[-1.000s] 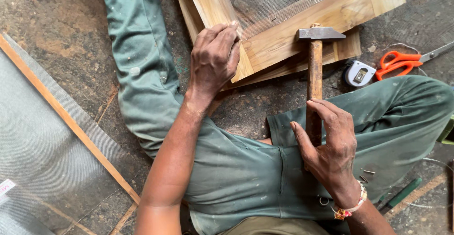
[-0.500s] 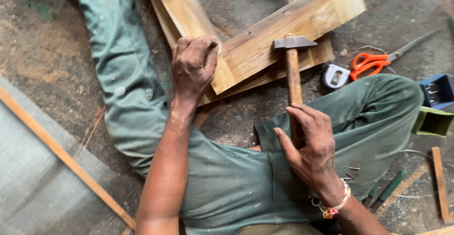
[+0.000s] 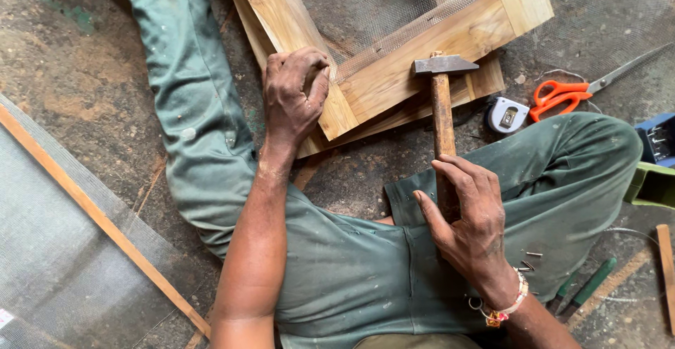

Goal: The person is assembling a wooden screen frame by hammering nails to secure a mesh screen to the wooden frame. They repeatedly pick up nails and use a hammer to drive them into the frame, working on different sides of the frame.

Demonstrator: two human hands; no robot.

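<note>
Right hand is wrapping around the lower wooden handle of the hammer, fingers closed on it; the steel head is resting on — or just over, cannot tell which — the lower rail of the wooden frame; left hand is curling shut at the frame's near corner, fingertips pinched together, whatever they are holding being too small to make out; the frame is lying flat on the ground between the person's green-trousered legs, with wire mesh stretching across its opening; tape measure is sitting just right of the hammer, orange-handled scissors lying beside it — a few nails are resting on the right thigh; another mesh panel with a wooden strip is lying at far left.
</note>
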